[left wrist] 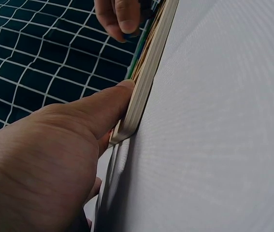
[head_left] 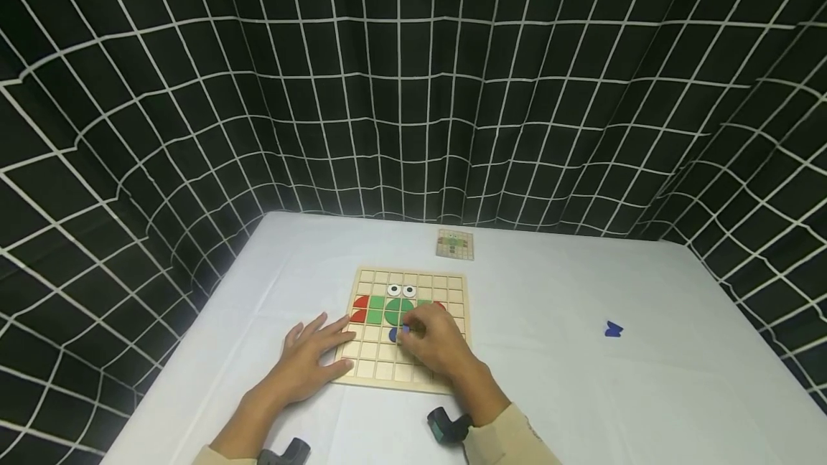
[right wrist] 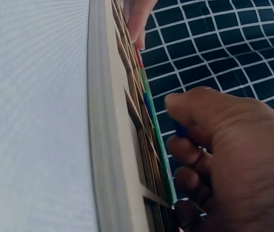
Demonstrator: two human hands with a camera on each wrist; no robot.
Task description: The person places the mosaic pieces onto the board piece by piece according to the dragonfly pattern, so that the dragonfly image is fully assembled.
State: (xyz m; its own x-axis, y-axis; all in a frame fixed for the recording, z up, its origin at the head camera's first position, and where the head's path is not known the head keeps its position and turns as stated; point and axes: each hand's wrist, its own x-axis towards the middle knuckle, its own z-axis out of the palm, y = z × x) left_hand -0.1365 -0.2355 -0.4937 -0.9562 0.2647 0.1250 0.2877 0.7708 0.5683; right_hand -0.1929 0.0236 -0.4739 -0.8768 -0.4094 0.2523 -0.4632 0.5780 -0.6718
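Note:
A wooden grid board [head_left: 367, 370] lies on the table, with red, green and white eye-patterned pieces set in its cells. My right hand [head_left: 438, 341] is over the board, pinching a small blue piece [right wrist: 180, 129] between thumb and fingers. Just left of those fingertips, another blue piece [head_left: 393, 334] sits in a cell below the green circle [head_left: 397, 311]. At the board's left edge, my left hand [head_left: 310, 361] rests with spread fingers; in the left wrist view its thumb [left wrist: 112, 104] touches the wooden rim. The pinched piece's full shape is hidden by the fingers.
A small pattern card [head_left: 455, 244] showing a similar figure lies behind the board. Off to the right, loose blue pieces [head_left: 614, 329] lie on the white tablecloth [head_left: 543, 379]. Black cloth with a white grid [head_left: 452, 92] hangs around the table's back and sides.

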